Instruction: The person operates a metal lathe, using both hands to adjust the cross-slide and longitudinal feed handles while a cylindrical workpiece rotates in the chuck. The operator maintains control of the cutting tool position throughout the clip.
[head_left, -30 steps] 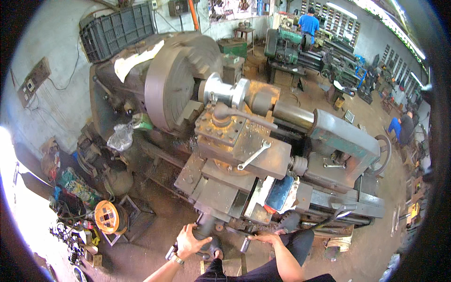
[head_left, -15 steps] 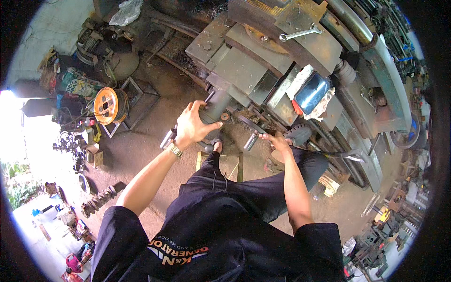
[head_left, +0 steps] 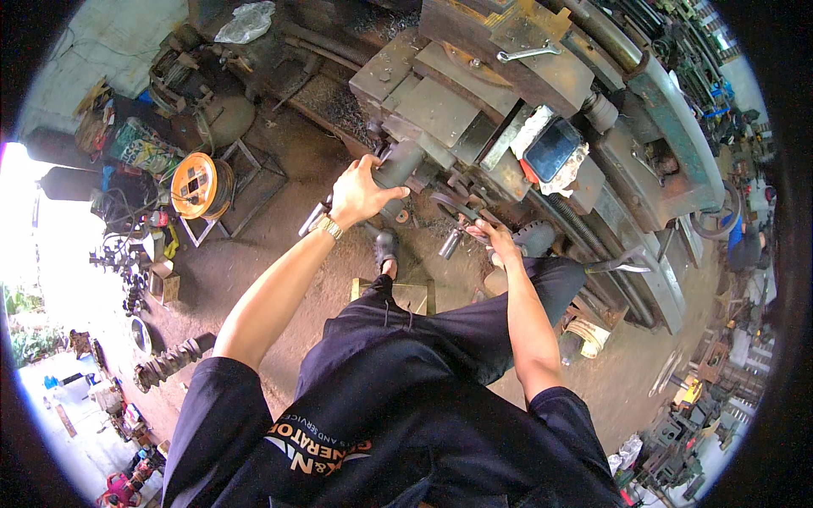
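My left hand [head_left: 360, 196] curls over the hub of a metal crank handle [head_left: 313, 220] at the lathe's front, thumb spread to the right. Its fingertips reach the side of the grey cylindrical collar [head_left: 398, 166], and my palm hides the middle of the crank. To the right, my right hand [head_left: 500, 240] pinches the rim of a small handwheel [head_left: 453, 205]. That wheel's round metal grip [head_left: 450, 245] sticks out toward me, apart from my fingers. Above both hands sits the lathe's slide block [head_left: 432, 110].
A dark-screened phone [head_left: 552, 152] lies on crumpled white material on the lathe. An open-ended wrench [head_left: 528, 53] rests farther back. A lever [head_left: 618, 264] juts out at right. An orange cable reel [head_left: 195, 184] and a crankshaft-like part [head_left: 174, 362] stand at left.
The whole view has shifted and turned slightly, with the lathe lower-right parts now higher in the picture. Both hands keep about the same places on the crank and the handwheel.
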### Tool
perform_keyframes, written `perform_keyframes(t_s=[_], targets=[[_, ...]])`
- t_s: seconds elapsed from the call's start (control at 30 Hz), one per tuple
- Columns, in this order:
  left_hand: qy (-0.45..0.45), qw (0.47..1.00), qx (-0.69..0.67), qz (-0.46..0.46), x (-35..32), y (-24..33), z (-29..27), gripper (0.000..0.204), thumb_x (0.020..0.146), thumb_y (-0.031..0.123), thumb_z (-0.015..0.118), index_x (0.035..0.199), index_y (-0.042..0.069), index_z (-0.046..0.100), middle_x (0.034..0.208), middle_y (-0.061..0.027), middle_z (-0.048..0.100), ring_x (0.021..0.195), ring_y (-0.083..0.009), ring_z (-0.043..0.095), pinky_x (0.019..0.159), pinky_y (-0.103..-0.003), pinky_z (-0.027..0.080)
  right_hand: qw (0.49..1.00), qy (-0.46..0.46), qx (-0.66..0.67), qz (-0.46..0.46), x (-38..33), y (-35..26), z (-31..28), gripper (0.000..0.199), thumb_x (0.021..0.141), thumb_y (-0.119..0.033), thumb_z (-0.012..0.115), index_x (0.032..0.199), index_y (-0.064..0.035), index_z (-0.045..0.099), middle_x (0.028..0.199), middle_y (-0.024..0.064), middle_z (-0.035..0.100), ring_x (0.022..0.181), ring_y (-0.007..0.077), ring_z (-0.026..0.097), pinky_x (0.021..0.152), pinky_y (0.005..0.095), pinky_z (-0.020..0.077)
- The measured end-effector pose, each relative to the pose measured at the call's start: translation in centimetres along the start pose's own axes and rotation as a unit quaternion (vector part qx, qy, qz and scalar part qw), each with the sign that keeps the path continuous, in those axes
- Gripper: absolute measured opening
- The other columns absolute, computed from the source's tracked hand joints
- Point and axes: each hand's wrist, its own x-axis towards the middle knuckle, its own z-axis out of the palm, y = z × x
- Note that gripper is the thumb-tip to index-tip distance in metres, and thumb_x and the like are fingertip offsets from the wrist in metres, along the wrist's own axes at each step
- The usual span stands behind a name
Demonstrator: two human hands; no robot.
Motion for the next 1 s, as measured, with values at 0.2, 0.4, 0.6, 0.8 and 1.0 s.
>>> perform_keyframes(t_s=[0.2,0.4,0.6,0.8,1.0], targets=[[0.004,1.0,0.01,-0.001,0.0,-0.2,0.1,0.088,0.066,0.064,0.081,0.125,0.002,0.058,0.112,-0.0239,0.066,0.105,-0.0374,0.066,0.092,-0.044,0.053,0.998,0.037,0.032,-0.035,-1.1,-0.1,0.7,0.056,0.09,-0.057,0.063,0.111,-0.0074,0.076,0.108,0.0023,0.077,0.106,0.0189,0.067,0.089,0.0467,0.0444],[-0.004,1.0,0.01,-0.007,-0.1,-0.2,0.0,0.093,0.065,0.068,0.08,0.129,0.003,0.058,0.117,-0.0248,0.066,0.111,-0.038,0.065,0.095,-0.044,0.052,0.997,0.071,0.037,-0.012,-1.4,-0.2,1.2,0.058,0.087,-0.06,0.063,0.114,-0.0108,0.075,0.11,0.0032,0.077,0.105,0.0198,0.068,0.089,0.0465,0.0447],[-0.006,1.0,0.007,-0.015,-0.2,-0.2,0.0,0.095,0.064,0.069,0.08,0.129,0.003,0.058,0.117,-0.0245,0.066,0.111,-0.0366,0.065,0.096,-0.044,0.052,0.998,0.062,-0.02,-0.028,-0.6,0.7,0.7,0.067,0.086,-0.069,0.057,0.111,-0.0103,0.078,0.111,0.0066,0.076,0.109,0.0247,0.067,0.093,0.0518,0.0465],[-0.012,1.0,0.0,-0.013,-0.1,0.2,-0.2,0.089,0.066,0.063,0.082,0.127,0.003,0.059,0.116,-0.0232,0.066,0.111,-0.0366,0.064,0.097,-0.044,0.05,0.997,0.079,-0.019,-0.009,0.9,3.0,0.0,0.055,0.092,-0.053,0.063,0.119,-0.007,0.071,0.113,0.0063,0.075,0.108,0.022,0.067,0.091,0.0512,0.0459],[0.004,1.0,0.001,0.005,-0.1,0.1,-0.2,0.086,0.067,0.061,0.083,0.124,0.003,0.058,0.111,-0.0225,0.066,0.107,-0.0364,0.065,0.095,-0.044,0.051,0.994,0.075,0.014,-0.084,1.8,3.7,0.0,0.054,0.09,-0.05,0.069,0.113,-0.0011,0.074,0.1,0.0062,0.077,0.098,0.0172,0.068,0.085,0.0387,0.049]])
